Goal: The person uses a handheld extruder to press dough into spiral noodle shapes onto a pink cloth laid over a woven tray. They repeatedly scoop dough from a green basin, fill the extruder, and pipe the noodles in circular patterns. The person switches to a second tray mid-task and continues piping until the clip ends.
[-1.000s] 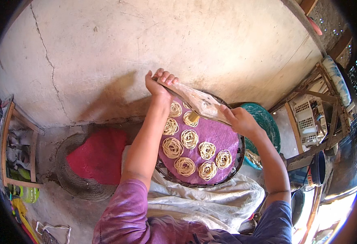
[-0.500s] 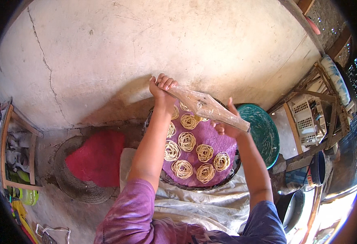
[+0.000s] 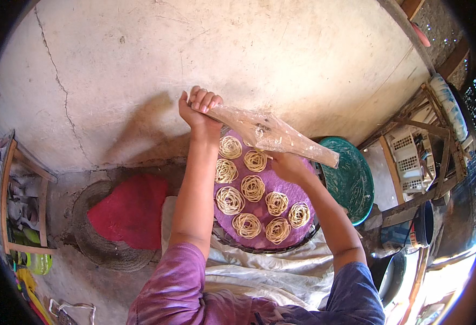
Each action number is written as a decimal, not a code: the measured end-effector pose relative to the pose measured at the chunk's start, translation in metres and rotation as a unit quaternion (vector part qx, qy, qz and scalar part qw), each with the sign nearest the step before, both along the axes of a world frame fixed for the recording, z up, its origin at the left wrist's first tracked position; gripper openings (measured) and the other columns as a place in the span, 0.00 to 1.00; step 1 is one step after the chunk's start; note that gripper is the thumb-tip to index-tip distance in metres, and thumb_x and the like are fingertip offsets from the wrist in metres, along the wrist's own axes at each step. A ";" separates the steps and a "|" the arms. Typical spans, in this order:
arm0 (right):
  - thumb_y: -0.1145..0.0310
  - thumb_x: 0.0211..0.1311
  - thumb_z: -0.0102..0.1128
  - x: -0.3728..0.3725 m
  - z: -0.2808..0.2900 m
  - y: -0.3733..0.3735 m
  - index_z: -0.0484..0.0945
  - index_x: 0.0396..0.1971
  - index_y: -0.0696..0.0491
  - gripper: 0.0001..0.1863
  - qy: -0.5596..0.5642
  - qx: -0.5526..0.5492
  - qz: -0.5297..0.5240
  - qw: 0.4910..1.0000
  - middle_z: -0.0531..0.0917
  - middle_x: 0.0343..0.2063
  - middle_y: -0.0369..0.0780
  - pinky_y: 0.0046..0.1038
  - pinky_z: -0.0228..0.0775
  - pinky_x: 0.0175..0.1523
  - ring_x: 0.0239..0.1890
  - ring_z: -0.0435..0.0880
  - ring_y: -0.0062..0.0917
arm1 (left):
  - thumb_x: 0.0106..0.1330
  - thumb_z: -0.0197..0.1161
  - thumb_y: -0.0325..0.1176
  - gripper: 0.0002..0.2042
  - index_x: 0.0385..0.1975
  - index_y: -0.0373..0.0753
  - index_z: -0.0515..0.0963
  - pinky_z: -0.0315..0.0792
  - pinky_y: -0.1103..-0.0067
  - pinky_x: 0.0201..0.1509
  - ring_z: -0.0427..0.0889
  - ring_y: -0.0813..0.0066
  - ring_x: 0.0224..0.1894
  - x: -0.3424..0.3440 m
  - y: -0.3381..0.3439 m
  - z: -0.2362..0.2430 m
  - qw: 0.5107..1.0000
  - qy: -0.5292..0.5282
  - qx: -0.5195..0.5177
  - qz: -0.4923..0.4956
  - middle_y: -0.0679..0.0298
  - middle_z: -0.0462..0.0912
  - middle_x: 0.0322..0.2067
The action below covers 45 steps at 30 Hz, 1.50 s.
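My left hand [image 3: 201, 103] is closed around the narrow left end of a wooden bar [image 3: 265, 129]. The bar broadens in the middle, carries pale smears and slants down to the right over a round tray [image 3: 238, 245]. Purple cloth [image 3: 254, 208] lines the tray, and several pale coiled strand nests [image 3: 253, 188] lie on it. Under the bar, my right hand [image 3: 288, 167] is closed, its fingertips by the coil [image 3: 255, 160] nearest the bar. The bar partly hides those fingers, so what they pinch does not show. The bar's right end juts past this hand unheld.
Right of the tray stands a green basin [image 3: 351, 187] with whitish smears inside. A red cloth [image 3: 127, 211] lies on a round woven mat [image 3: 94, 238] at the left. Whitish cloth [image 3: 281, 271] spreads below the tray. A cracked wall [image 3: 140, 54] rises behind.
My right hand has gone from spread fingers by the bar's right end to a closed hand farther left under the bar. My left hand has shifted slightly up and left with its end.
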State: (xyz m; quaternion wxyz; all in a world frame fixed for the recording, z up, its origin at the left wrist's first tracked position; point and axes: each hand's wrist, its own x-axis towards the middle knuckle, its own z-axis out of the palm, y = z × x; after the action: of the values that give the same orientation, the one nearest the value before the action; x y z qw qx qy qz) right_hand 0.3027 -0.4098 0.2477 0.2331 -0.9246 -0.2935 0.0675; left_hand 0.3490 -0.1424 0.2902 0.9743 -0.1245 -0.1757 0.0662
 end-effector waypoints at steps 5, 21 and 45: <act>0.78 0.56 0.53 0.005 0.000 0.002 0.65 0.64 0.50 0.32 -0.191 -0.168 -0.012 0.967 0.74 0.54 0.50 0.44 0.68 0.57 0.54 0.75 0.48 | 0.70 0.39 0.42 0.18 0.14 0.50 0.62 0.64 0.82 0.19 0.62 0.85 0.07 -0.033 0.034 0.034 0.988 -0.126 0.081 0.041 0.77 0.63 0.06; 0.56 0.73 0.44 -0.101 -0.100 -0.157 0.75 0.45 0.59 0.20 0.192 0.440 -0.432 0.764 0.78 0.35 0.36 0.29 0.68 0.40 0.34 0.74 0.21 | 0.72 0.21 0.64 0.36 0.13 0.41 0.62 0.63 0.72 0.09 0.58 0.72 0.01 -0.297 0.106 0.045 0.901 -0.111 0.413 0.072 0.63 0.63 0.03; 0.57 0.64 0.59 -0.330 0.062 -0.047 0.60 0.67 0.53 0.35 0.162 0.221 -0.102 0.956 0.83 0.36 0.50 0.34 0.74 0.45 0.38 0.85 0.37 | 0.61 0.62 0.56 0.29 0.52 0.38 0.70 0.68 0.68 0.58 0.76 0.63 0.52 -0.326 -0.058 0.033 0.452 -0.242 0.840 0.177 0.55 0.77 0.45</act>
State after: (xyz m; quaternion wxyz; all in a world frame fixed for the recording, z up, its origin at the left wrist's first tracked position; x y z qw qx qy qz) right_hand -0.0272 -0.4568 0.3093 0.4820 -0.8516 -0.1634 0.1254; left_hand 0.0225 -0.2004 0.3234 0.4912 0.7771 -0.3927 0.0251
